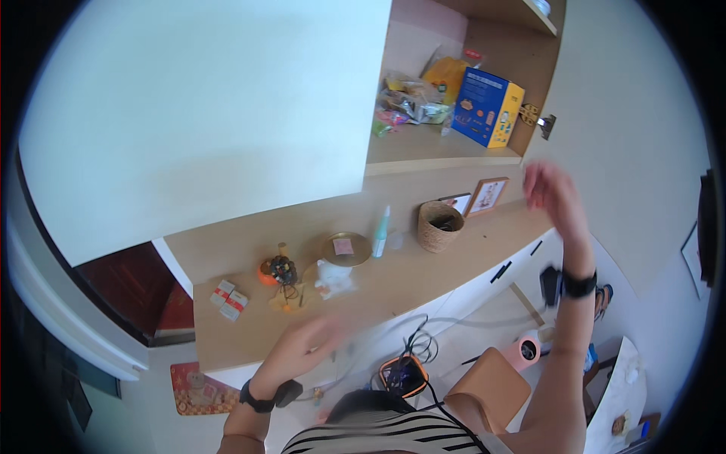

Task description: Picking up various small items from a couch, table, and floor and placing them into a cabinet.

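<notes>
Cab (446,153) open, box (484,107) in, pot (437,236) on counter (420,284); your R hand (556,198) half-curled, looks empty; L hand (311,344) blurred, can't tell.

The head-worn fisheye looks down and forward past the nearby left hand (308,346) to the counter (408,277); its exact tilt is unclear.
</notes>
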Motion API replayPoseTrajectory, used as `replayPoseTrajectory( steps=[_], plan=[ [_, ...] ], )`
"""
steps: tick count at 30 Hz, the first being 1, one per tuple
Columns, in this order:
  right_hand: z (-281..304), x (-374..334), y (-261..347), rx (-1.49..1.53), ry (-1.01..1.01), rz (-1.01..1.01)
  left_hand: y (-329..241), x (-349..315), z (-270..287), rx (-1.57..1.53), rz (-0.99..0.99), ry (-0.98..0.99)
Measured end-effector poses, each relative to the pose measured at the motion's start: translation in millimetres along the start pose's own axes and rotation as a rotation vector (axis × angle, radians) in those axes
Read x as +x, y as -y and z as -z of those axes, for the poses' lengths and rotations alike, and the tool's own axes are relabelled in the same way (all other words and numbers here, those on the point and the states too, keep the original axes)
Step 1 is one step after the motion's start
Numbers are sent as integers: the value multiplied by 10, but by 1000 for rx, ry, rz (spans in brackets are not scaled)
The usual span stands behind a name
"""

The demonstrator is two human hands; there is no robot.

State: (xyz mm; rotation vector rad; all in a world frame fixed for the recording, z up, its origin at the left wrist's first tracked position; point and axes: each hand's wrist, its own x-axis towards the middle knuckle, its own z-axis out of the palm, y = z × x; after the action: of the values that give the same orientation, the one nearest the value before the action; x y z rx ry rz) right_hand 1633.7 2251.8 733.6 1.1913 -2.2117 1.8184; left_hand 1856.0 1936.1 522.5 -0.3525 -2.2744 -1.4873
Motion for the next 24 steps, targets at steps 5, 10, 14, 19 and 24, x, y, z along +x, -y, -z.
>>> replayPoseTrajectory(
  steps=[5, 10, 14, 19, 24],
  plan=[
    [1321, -1523, -1061, 715, -573, -433, 321, -382, 68, -90, 136, 144],
    [2556, -2284, -1151, 801, -908, 95, 252, -820, 6, -133, 225, 96],
    [2649, -2362, -1092, 853, -722, 439, 74, -1173, -233, -156, 285, -56],
    [1872, -2285, -767, 978, -744, 461, -388, -1646, -680, -56, 368, -238],
    [480, -2326, -505, 324, -663, 528, -846, -2039, -1161, -28, 460, -276]
  ],
)
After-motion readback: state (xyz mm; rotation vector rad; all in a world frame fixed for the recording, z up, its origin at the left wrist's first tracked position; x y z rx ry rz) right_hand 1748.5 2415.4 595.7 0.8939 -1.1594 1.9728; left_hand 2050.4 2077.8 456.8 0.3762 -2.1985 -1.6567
